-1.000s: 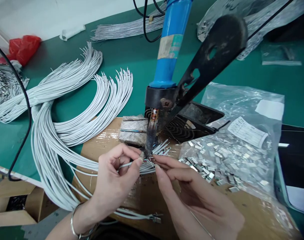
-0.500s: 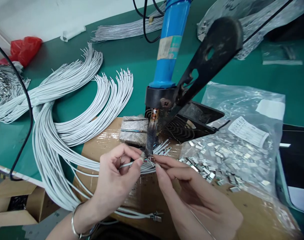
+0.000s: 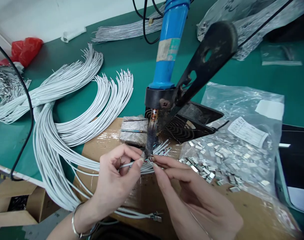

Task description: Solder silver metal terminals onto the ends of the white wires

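Observation:
My left hand (image 3: 117, 183) is closed, thumb and forefinger pinching a white cable (image 3: 127, 164) near its stripped end. That end sits right under the dark tip (image 3: 150, 145) of a blue soldering iron (image 3: 169, 46), which a black stand arm (image 3: 209, 50) holds pointing down. My right hand (image 3: 199, 196) is also closed, its thumb and forefinger pinched just right of the tip. A thin silver solder wire (image 3: 199, 224) runs across its palm toward the pinch. Fingers and iron partly hide the joint, so contact with the tip is unclear.
Bundles of white cables (image 3: 74, 130) curve across the left. A tip-cleaning block (image 3: 134, 129) and a black fan (image 3: 181, 128) stand behind the iron. Small metal connectors (image 3: 206, 170) spill from a clear bag (image 3: 244, 96) at right. A finished-looking cable end (image 3: 155, 217) lies in front.
My right thumb and fingertips have shifted slightly left, closer to the iron's tip. My left hand stays almost still. The iron and stand appear slightly shifted in view.

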A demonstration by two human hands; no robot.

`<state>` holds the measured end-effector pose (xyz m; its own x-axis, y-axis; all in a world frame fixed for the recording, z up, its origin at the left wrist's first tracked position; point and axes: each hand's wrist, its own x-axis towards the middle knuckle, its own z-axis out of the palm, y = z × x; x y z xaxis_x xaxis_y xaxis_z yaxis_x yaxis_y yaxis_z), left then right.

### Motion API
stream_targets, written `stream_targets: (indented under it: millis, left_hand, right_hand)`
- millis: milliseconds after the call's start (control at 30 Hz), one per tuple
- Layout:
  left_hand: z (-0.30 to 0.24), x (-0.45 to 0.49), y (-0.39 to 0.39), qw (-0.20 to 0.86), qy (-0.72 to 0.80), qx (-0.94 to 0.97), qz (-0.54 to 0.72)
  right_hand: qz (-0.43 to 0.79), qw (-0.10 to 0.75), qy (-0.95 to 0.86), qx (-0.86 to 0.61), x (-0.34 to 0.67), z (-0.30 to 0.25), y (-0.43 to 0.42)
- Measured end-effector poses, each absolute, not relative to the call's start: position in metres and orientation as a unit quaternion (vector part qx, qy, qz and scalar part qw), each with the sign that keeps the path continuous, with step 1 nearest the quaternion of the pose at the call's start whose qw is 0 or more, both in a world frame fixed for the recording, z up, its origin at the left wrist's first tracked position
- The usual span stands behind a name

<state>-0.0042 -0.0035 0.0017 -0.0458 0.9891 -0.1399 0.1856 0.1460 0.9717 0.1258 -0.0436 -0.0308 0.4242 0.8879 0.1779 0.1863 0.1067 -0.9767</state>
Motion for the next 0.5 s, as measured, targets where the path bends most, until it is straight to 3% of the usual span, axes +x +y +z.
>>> stream_targets:
  millis: [500]
  left_hand:
    - [-0.0002, -0.0069, -0.0049, 0.471, 0.580, 0.510, 0.426]
  right_hand:
    - [0.274, 0.588, -0.477, -0.593, 0.1260, -0.0335, -0.0447]
